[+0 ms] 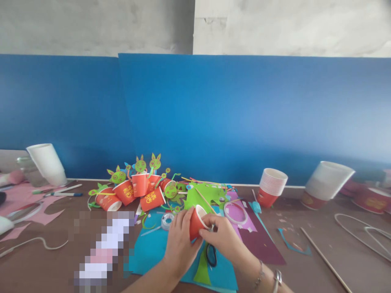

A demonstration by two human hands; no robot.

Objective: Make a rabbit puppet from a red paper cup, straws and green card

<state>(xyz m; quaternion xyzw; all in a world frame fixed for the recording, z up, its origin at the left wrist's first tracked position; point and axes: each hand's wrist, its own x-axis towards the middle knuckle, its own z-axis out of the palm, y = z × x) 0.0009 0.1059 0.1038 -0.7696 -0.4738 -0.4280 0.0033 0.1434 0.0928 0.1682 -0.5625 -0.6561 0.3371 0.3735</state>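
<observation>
A red paper cup [196, 224] with a white rim is tilted between both hands, above blue paper [149, 254]. My left hand [182, 239] is wrapped round the cup's left side. With fingers bent at the rim, my right hand [220, 235] pinches the cup's right side; whether anything small is between those fingertips is hidden. Just below the hands lie black-handled scissors [211, 255] and a green paper strip [202, 268]. A roll of clear tape [167, 221] is left of my left hand.
Red cups with green paper animal faces [140, 185] cluster at the back left. A stack of cups [271, 187] stands at the back right. Green paper scraps [198, 195], purple paper [255, 230] and a wooden stick [325, 259] lie around. A blue panel [244, 118] rises behind.
</observation>
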